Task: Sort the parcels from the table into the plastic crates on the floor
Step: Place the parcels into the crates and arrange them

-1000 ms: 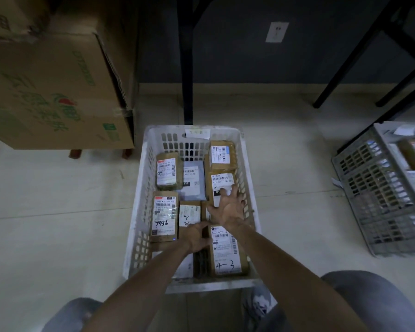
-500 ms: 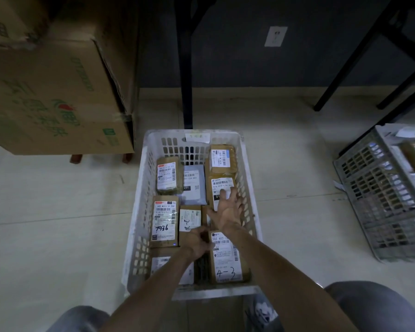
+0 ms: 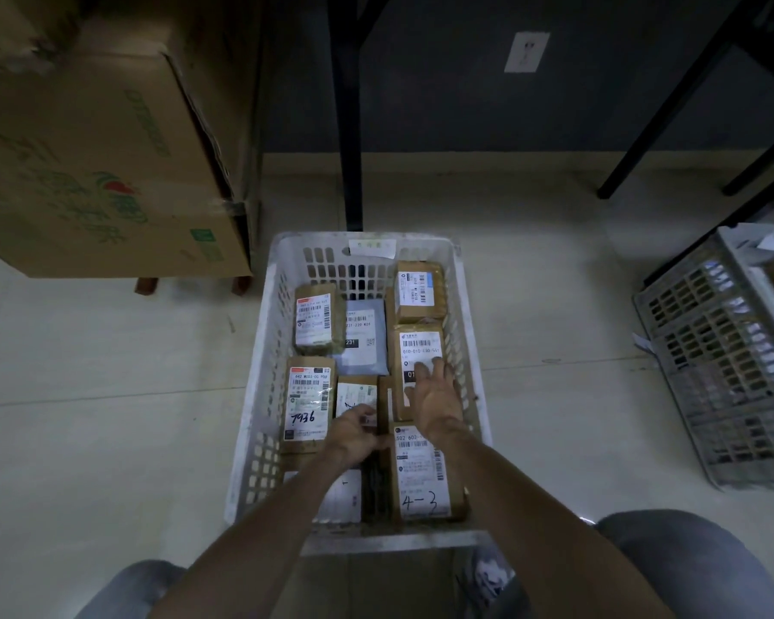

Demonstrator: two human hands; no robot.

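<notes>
A white plastic crate (image 3: 267, 350) stands on the floor in front of me, filled with several brown parcels bearing white labels. My left hand (image 3: 354, 433) curls its fingers round the near edge of a small parcel (image 3: 357, 393) in the middle of the crate. My right hand (image 3: 434, 395) lies flat with spread fingers on a parcel (image 3: 414, 346) at the crate's right side. A parcel marked "4-3" (image 3: 423, 478) lies under my right forearm. A parcel marked "7936" (image 3: 307, 402) lies at the left.
A grey plastic crate (image 3: 716, 373) with parcels stands on the floor at the right. A large cardboard box (image 3: 90, 172) sits at the left on low legs. Black table legs (image 3: 347, 118) rise behind the white crate. My knees frame the bottom edge.
Both hands stay in the crate. My left hand has shifted slightly onto the small middle parcel's near edge; my right hand stays pressed on the right parcel.
</notes>
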